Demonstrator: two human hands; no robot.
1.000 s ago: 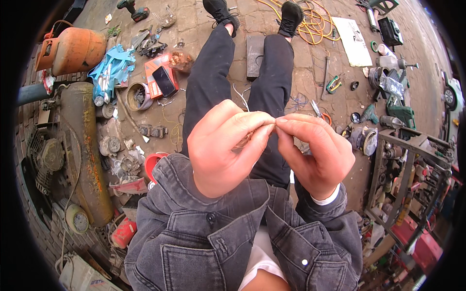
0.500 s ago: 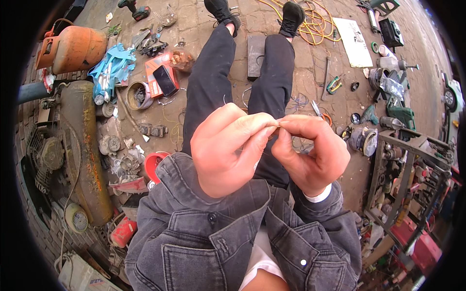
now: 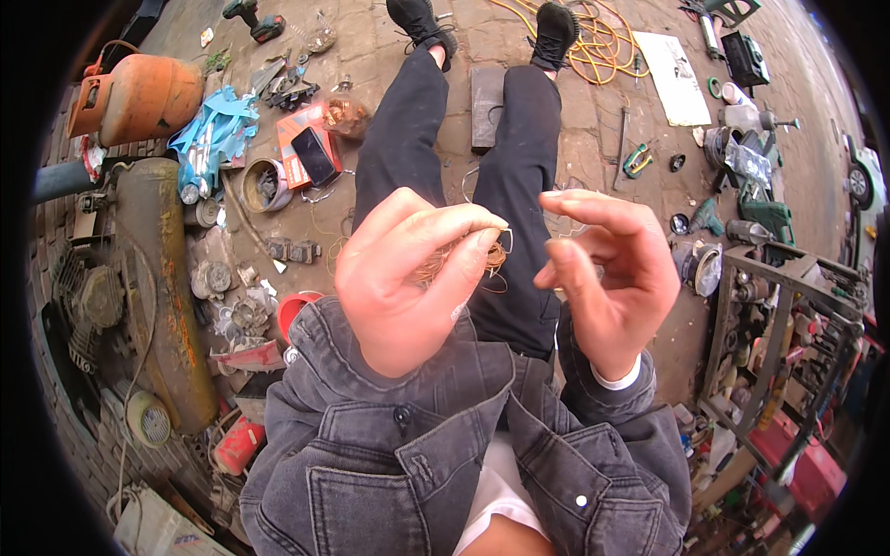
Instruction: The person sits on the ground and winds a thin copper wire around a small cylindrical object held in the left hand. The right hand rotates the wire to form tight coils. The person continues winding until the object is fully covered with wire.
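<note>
My left hand [image 3: 408, 283] is raised over my lap, its thumb and forefinger pinched on a thin wire. The short bent end of this wire juts out past the fingertips. Loops of thin copper wire [image 3: 495, 260] show just beyond the thumb, partly hidden by the hand; I cannot tell whether the bent end belongs to them. To the right, my right hand [image 3: 616, 273] is held apart from the wire. Its thumb and fingers are spread with nothing visible between them.
Around my legs lie a phone [image 3: 316, 156] on a red box, green-handled pliers [image 3: 638, 161], a dark block [image 3: 486, 107] and a yellow cable [image 3: 598, 51]. Gas cylinders [image 3: 153, 97] stand left. A metal rack [image 3: 769, 343] stands close on the right.
My right hand has let go at the pinch and drawn away to the right, its fingers opening. My left hand has shifted slightly left, and the copper loops now show.
</note>
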